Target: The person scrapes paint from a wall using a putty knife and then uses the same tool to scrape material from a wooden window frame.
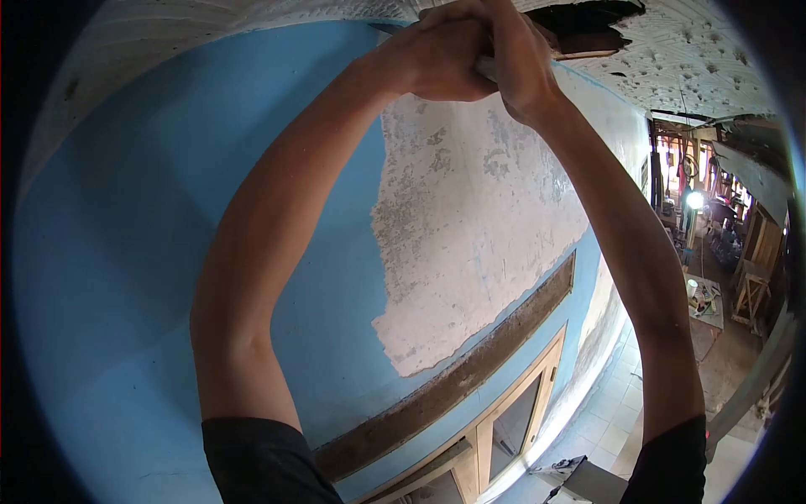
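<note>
Both arms reach up to the top of the wall, close under the ceiling. My left hand (441, 63) is closed round something I cannot make out; a thin dark blade-like edge (386, 28) shows at its left side. My right hand (522, 63) is pressed against my left hand, its fingers bent over the same spot. Below the hands, a rough patch of bare pale plaster (470, 227) shows within the blue painted wall (327, 244). The patch has a ragged left edge and grey stains.
A broken dark hole (588, 29) opens in the textured ceiling (688, 63) right of the hands. Lower down are a brown recessed strip (453, 382) and a wooden window frame (484, 454). A cluttered work area with a table (708, 315) and a bright lamp (694, 200) lies far right.
</note>
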The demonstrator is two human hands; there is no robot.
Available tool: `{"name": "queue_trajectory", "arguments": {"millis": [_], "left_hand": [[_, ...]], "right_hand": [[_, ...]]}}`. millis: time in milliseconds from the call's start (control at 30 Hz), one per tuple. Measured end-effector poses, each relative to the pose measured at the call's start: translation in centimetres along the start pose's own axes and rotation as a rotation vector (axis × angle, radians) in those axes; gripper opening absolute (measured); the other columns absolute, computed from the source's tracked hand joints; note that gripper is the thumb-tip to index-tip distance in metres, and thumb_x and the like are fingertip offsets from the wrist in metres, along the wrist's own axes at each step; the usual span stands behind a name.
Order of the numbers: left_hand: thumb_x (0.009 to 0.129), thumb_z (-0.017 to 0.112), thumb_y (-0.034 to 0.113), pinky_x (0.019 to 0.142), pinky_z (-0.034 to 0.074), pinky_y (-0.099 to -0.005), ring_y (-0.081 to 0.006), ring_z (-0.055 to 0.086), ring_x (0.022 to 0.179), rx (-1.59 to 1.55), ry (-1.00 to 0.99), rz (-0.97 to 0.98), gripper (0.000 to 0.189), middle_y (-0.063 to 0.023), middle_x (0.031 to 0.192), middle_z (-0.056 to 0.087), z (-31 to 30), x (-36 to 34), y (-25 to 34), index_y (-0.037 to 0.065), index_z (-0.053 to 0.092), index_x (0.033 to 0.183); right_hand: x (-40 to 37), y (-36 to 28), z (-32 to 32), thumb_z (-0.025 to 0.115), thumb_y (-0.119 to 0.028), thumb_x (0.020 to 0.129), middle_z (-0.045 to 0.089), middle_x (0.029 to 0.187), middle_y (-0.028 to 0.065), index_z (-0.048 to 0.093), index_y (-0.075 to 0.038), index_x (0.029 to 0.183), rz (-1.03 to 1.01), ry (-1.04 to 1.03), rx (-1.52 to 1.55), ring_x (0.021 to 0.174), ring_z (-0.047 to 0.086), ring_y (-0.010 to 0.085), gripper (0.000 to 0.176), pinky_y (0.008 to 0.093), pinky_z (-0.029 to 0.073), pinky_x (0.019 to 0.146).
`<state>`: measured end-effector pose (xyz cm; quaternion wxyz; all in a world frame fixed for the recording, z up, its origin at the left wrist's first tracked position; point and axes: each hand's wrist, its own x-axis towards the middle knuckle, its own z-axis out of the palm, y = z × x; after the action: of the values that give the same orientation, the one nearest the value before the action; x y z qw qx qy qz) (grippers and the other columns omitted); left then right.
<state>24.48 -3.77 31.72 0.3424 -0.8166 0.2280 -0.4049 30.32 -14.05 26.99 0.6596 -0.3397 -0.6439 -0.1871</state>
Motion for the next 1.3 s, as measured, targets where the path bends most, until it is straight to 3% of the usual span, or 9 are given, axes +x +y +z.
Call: {"name": "queue_trajectory", "arguments": {"millis": [433,500,567,733,800,933,1033,1133,1300], "left_hand": [[0.076,0.066,0.024,0.093,0.05,-0.0352,-0.0246,0.065,0.097,0.023,0.021,0.002,0.03,-0.0099,0.1,0.07,0.2,-0.2,-0.1,0.006,0.069,0.1],[0.076,0.066,0.024,0.093,0.05,-0.0353,-0.0246,0.066,0.096,0.165,0.12,0.094,0.03,-0.0101,0.099,0.07,0.5,-1.1,-0.1,0.005,0.068,0.1],[0.075,0.065,0.024,0.093,0.05,-0.036,-0.0247,0.066,0.094,0.044,0.006,0.006,0.031,-0.0105,0.096,0.07,0.4,-1.1,0.0,0.005,0.068,0.099],[0.075,0.065,0.025,0.095,0.049,-0.0359,-0.0256,0.065,0.096,-0.054,-0.092,-0.045,0.029,-0.0103,0.095,0.07,-0.6,-1.9,1.5,0.005,0.069,0.097],[0.076,0.065,0.025,0.094,0.05,-0.0358,-0.0262,0.065,0.096,0.08,0.037,0.066,0.029,-0.0099,0.095,0.07,0.9,-2.5,1.0,0.005,0.069,0.096],[0.076,0.064,0.026,0.094,0.049,-0.037,-0.0258,0.064,0.098,0.016,-0.022,-0.007,0.029,-0.0086,0.096,0.071,0.8,-0.8,0.1,0.006,0.069,0.096],[0.074,0.065,0.027,0.096,0.047,-0.0381,-0.0253,0.064,0.099,0.058,0.098,0.067,0.029,-0.0086,0.097,0.07,1.2,-2.6,0.8,0.006,0.07,0.094],[0.074,0.065,0.029,0.098,0.044,-0.0378,-0.0244,0.062,0.104,0.036,-0.211,-0.065,0.029,-0.0086,0.097,0.07,0.2,-2.4,2.5,0.008,0.07,0.093],[0.077,0.061,0.031,0.102,0.04,-0.0398,-0.0225,0.062,0.102,0.032,-0.247,0.061,0.026,-0.0053,0.097,0.07,2.1,-4.0,5.1,0.013,0.069,0.093]], "right_hand": [[-0.1,-0.9,-0.3,0.032,-0.063,0.094,0.067,0.093,0.015,0.068,0.004,0.091,-0.132,-0.001,-0.16,0.09,0.06,0.0223,0.076,0.0329,0.046,0.085],[-0.1,-0.4,0.5,0.038,-0.057,0.096,0.067,0.091,0.0144,0.069,0.003,0.089,-0.174,-0.043,-0.168,0.089,0.06,0.0222,0.068,0.0328,0.045,0.087],[-0.1,-0.2,0.6,0.04,-0.055,0.097,0.067,0.091,0.0145,0.069,0.003,0.089,-0.137,-0.022,-0.112,0.089,0.06,0.0223,0.065,0.0333,0.045,0.088],[-1.5,0.7,0.9,0.029,-0.039,0.101,0.068,0.095,0.0138,0.069,0.001,0.089,-0.125,-0.01,-0.182,0.094,0.06,0.0209,0.058,0.0299,0.041,0.098],[-2.4,1.1,1.2,0.029,-0.038,0.102,0.068,0.096,0.014,0.068,0.001,0.093,-0.198,-0.038,-0.335,0.093,0.062,0.0209,0.056,0.0298,0.042,0.097],[-1.6,-0.3,0.6,0.029,-0.039,0.102,0.068,0.098,0.0135,0.067,0.001,0.098,-0.052,0.035,-0.14,0.098,0.061,0.0204,0.055,0.0288,0.039,0.101],[-1.9,0.9,0.7,0.032,-0.04,0.101,0.069,0.099,0.0123,0.067,0.0,0.1,-0.262,-0.062,-0.182,0.097,0.062,0.0192,0.053,0.0283,0.04,0.1],[-4.1,0.3,1.6,0.037,-0.038,0.101,0.067,0.096,0.0118,0.067,0.001,0.094,-0.062,0.082,-0.217,0.094,0.06,0.0173,0.05,0.0268,0.041,0.094],[-8.3,1.0,1.4,0.044,-0.043,0.097,0.068,0.09,0.01,0.071,-0.001,0.093,-0.066,0.07,-0.074,0.088,0.06,0.0173,0.05,0.0309,0.045,0.085]]}}
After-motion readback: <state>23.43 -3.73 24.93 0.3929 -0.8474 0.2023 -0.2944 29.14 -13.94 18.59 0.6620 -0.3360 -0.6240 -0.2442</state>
